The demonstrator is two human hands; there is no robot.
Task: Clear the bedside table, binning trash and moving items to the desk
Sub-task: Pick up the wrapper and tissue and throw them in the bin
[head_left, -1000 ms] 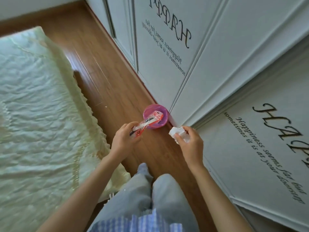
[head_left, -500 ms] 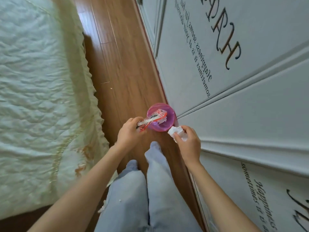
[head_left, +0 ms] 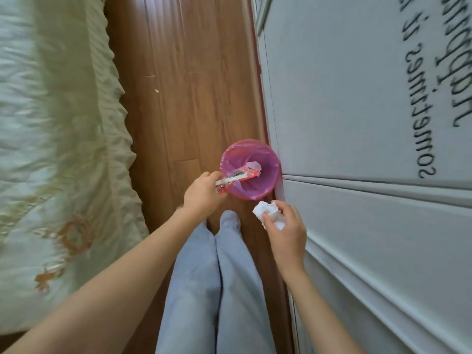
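Observation:
A small pink bin [head_left: 265, 154] lined with a purple bag stands on the wooden floor against the white wardrobe. My left hand [head_left: 203, 194] grips a red and white snack wrapper [head_left: 240, 176] whose far end reaches over the bin's opening. My right hand [head_left: 286, 228] holds a crumpled white tissue [head_left: 267, 212] just in front of the bin, a little to its right. The bedside table and the desk are out of sight.
A bed with a pale green frilled cover [head_left: 58, 149] fills the left side. White wardrobe doors with black lettering [head_left: 370, 123] run along the right. A narrow strip of wooden floor [head_left: 184, 85] lies between them. My legs in light trousers [head_left: 217, 290] are below.
The view has closed in on the bin and tilted down. My left hand has carried the wrapper further over the bin's mouth. My right hand still holds the tissue beside it.

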